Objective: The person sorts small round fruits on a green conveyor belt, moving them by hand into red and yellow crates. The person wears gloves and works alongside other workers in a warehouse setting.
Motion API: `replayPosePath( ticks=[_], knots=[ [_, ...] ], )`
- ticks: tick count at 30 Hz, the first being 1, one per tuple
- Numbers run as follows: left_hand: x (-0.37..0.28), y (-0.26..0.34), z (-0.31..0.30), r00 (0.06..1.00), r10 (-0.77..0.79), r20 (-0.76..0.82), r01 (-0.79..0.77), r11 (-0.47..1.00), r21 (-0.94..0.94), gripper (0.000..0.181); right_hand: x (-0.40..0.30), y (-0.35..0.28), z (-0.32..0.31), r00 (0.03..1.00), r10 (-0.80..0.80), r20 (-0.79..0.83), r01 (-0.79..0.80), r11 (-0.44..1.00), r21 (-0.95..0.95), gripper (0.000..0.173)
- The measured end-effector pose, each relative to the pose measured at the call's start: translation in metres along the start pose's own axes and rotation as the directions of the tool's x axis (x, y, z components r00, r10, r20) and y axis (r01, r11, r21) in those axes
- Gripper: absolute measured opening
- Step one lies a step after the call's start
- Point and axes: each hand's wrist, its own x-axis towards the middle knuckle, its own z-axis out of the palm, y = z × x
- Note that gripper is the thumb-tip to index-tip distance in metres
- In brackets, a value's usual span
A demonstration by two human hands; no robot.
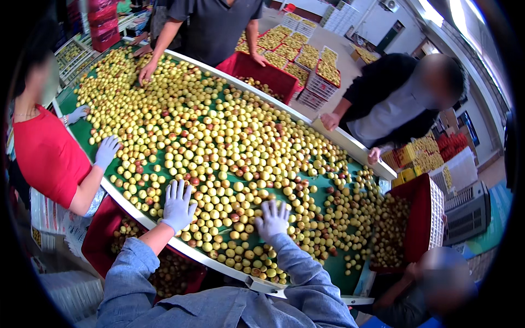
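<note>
Many small round fruits [229,147], yellow-green with red-brown patches and probably jujubes, cover a green sorting table [242,179] with white side rails. My left hand [177,209], in a pale grey-lilac glove, lies palm down at the near edge of the fruits, its fingers apart. To its right, my right hand [272,221] wears the same kind of glove and is spread flat over the fruits, touching some. Neither hand is closed around a fruit. What lies under the palms is hidden.
A white near rail [205,259] runs before me, a red-lined crate [96,246] below it. Fruits fill another red-lined crate [419,221] at the right end. Co-workers stand around; one's gloved hand [107,151] is at left, another's bare hand [147,73] across.
</note>
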Motion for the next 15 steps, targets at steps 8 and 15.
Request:
replayPosePath(
  ticks=[8,15],
  knots=[
    [0.018,0.104,0.022,0.993,0.071,0.097,-0.067,0.997,-0.049,0.081,-0.105,0.135,-0.019,0.94,0.338,-0.039,-0.335,0.94,0.071,0.08],
    [0.02,0.219,0.036,0.988,0.108,0.107,-0.09,0.984,-0.154,0.082,-0.168,0.24,-0.074,0.953,0.25,-0.173,-0.212,0.954,0.212,0.057]
  ],
)
